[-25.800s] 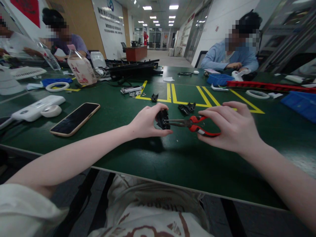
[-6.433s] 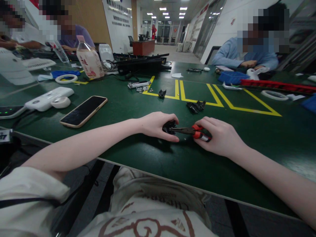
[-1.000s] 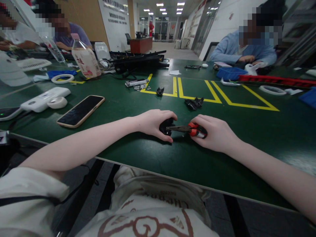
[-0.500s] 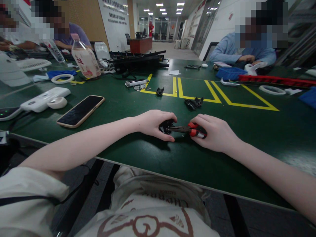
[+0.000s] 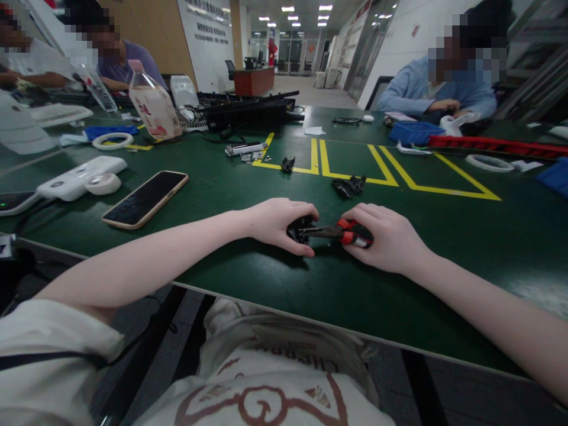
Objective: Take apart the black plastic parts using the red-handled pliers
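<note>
My left hand (image 5: 279, 223) curls around a small black plastic part (image 5: 298, 228), thumb below it and fingers above. Part of the piece is hidden in the palm. In my right hand (image 5: 386, 236) are needle-nose pliers (image 5: 350, 233) with red and black handles. Their jaws point left and reach the black part; whether they bite on it I cannot make out. Beyond my hands lie a crumpled-looking black piece (image 5: 349, 186) and a smaller black fragment (image 5: 287, 164).
A phone (image 5: 145, 199) and a white power bank (image 5: 82, 177) lie to the left. Farther back are a silver metal piece (image 5: 245, 148), yellow tape outlines (image 5: 358, 176), a drink bottle (image 5: 153, 106) and a blue tray (image 5: 415, 131). Other people sit across the green table.
Almost nothing differs. The pliers and the black part have shifted very slightly, with both hands keeping their grip.
</note>
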Available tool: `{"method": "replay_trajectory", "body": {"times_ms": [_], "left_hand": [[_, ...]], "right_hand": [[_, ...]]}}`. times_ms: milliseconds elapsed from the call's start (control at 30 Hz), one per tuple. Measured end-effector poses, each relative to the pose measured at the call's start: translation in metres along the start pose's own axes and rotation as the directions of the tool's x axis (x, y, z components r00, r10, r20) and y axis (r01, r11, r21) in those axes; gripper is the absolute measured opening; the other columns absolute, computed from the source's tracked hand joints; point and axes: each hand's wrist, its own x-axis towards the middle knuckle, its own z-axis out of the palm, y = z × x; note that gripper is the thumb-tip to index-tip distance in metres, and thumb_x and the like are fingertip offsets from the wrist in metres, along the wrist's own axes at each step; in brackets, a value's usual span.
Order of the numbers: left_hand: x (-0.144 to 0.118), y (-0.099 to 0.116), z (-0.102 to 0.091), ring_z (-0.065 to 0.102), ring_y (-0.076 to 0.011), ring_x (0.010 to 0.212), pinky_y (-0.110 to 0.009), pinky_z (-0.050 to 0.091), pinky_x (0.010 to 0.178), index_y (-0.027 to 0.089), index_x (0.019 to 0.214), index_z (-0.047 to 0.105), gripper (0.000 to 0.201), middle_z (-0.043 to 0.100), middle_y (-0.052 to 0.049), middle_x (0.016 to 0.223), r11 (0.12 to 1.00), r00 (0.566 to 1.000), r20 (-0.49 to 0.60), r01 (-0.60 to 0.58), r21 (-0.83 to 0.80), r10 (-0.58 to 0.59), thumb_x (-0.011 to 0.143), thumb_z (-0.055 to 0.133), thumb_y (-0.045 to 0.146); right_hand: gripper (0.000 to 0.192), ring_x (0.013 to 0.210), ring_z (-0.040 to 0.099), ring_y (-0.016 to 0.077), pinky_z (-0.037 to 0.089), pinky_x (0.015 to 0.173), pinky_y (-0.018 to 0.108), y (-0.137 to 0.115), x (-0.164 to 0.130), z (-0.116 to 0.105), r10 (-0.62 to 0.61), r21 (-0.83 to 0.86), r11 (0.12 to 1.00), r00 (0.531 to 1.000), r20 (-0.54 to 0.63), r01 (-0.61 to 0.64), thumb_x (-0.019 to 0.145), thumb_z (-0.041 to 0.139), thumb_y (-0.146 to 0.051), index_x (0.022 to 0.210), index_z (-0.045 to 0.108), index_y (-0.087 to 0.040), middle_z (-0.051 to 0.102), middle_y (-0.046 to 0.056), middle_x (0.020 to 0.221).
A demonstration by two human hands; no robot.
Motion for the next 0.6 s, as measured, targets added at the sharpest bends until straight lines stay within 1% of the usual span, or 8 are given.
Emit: {"method": "replay_trajectory", "body": {"times_ms": [267,400,600], "left_hand": [[0.0008,-0.0002,0.0002,0.066,-0.0272,0.100,-0.033,0.046,0.081,0.018,0.125,0.055,0.068,0.068,-0.011,0.121,0.999,1.000,0.012,-0.008,0.034,0.008,0.078,0.068,0.066],[0.0012,-0.0014,-0.0001,0.066,-0.0264,0.097,-0.033,0.045,0.078,0.018,0.124,0.055,0.068,0.068,-0.011,0.118,0.999,1.000,0.015,-0.006,0.049,0.006,0.078,0.068,0.066],[0.0017,-0.0031,-0.0008,0.066,-0.0241,0.091,-0.031,0.044,0.076,0.020,0.121,0.058,0.064,0.068,-0.010,0.116,0.998,0.999,0.026,-0.025,0.060,0.024,0.080,0.065,0.069]], "right_hand": [[0.022,0.077,0.061,0.0246,0.047,0.068,0.036,0.0002,-0.0001,0.0003,-0.007,-0.005,1.000,1.000,0.002,0.007,0.080,0.059,-0.032,0.097,0.060,-0.019,0.069,0.010,0.092],[0.020,0.075,0.061,0.0240,0.046,0.066,0.035,0.0011,-0.0011,0.0014,-0.007,-0.021,1.000,1.000,-0.010,0.006,0.080,0.058,-0.032,0.096,0.059,-0.020,0.068,0.009,0.090],[0.018,0.075,0.061,0.0238,0.046,0.066,0.035,0.0006,-0.0011,0.0018,-0.010,-0.024,1.000,1.000,0.004,0.010,0.080,0.057,-0.030,0.096,0.059,-0.020,0.068,0.009,0.089]]}}
